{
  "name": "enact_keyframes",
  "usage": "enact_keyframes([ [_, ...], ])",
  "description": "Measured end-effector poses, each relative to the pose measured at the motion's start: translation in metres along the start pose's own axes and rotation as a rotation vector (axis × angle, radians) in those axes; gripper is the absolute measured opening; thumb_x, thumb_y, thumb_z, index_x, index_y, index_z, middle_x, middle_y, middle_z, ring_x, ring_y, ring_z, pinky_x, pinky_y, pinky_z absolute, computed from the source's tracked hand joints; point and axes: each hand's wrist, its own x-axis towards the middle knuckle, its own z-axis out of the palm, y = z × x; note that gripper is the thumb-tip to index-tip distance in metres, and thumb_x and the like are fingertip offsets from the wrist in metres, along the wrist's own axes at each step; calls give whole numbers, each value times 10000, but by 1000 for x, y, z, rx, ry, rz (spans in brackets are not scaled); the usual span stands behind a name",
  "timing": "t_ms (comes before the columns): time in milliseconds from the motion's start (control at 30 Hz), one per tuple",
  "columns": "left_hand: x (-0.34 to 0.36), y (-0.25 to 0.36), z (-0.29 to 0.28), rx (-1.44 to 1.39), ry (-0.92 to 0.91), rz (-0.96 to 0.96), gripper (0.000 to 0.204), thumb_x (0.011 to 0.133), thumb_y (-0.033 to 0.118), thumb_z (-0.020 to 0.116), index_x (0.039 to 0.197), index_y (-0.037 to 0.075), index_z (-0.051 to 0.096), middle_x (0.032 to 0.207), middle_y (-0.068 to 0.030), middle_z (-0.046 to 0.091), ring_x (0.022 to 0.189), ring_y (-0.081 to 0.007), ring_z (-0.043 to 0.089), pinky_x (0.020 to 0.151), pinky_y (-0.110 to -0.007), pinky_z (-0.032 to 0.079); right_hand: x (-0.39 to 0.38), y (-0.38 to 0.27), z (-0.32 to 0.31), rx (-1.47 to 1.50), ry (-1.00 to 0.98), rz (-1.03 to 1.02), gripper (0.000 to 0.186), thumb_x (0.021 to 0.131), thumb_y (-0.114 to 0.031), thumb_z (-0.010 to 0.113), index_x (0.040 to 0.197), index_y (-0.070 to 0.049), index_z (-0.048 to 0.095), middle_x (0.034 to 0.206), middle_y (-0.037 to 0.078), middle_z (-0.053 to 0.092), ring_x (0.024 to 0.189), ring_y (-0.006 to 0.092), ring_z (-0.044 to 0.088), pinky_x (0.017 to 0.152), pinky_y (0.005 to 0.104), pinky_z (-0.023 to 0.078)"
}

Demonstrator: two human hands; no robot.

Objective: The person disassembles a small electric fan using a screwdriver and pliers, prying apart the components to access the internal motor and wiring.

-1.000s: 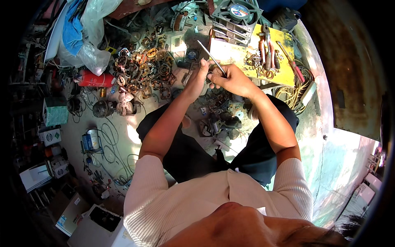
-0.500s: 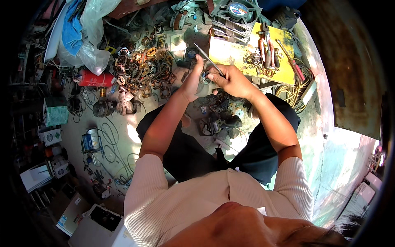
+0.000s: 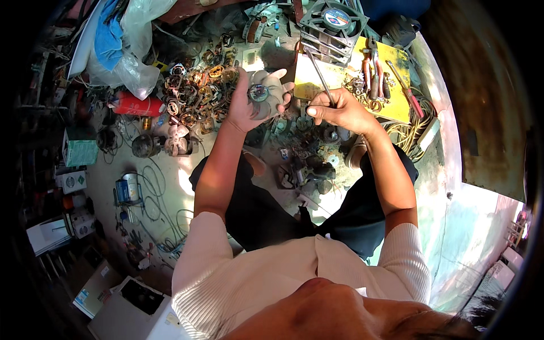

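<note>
Cradled in the left hand (image 3: pixel 247 111), whose fingers curl loosely round its edges, a smoky, see-through plastic fan (image 3: pixel 259 92) with curved blades and a shiny round hub sits face up above a cluttered floor, while the right hand (image 3: pixel 344 115) clenches a slim, straight metal rod (image 3: pixel 319 71). Near the rod lies a stained yellow board (image 3: pixel 309 86) bearing pliers (image 3: pixel 374 67) with worn red grips; beyond the fan, ring-shaped, coppery coils (image 3: pixel 195 93) spread in a tangled heap beside a smooth red cylinder (image 3: pixel 136 105).

The fan label (image 3: pixel 336 19) seems hardly legible.
</note>
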Motion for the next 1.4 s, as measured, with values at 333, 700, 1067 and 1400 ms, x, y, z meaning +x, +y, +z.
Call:
enact_keyframes([
  [333,-5,21,-4,-348,272,298,854,935,754,383,1355,22,514,1220,-225,577,1104,-364,567,919,-484,505,0,12,31,-59,-75,306,429,1004,-212,618,1389,-45,529,1175,53,637,997,143,616,866,284,504],
  [700,-3,33,-19,-433,711,399,779,894,716,539,1095,-37,555,1140,-200,563,1025,-351,565,879,-509,508,-12,-6,87,173,-22,114,594,1060,-208,498,1594,-199,239,1173,97,606,851,90,564,679,260,555],
  [1067,5,26,-15,-136,572,421,727,926,727,456,1048,28,614,958,-141,624,854,-304,601,701,-424,495,-11,-4,85,-601,291,-256,506,914,-16,635,1407,-108,566,938,138,576,755,288,545,736,330,481],
  [1400,13,19,-3,-119,654,472,717,928,718,479,1072,25,598,975,-139,607,866,-291,602,695,-426,493,-6,2,79,-483,266,-268,474,910,-38,588,1382,-69,565,1082,268,655,991,450,629,877,453,498],
])
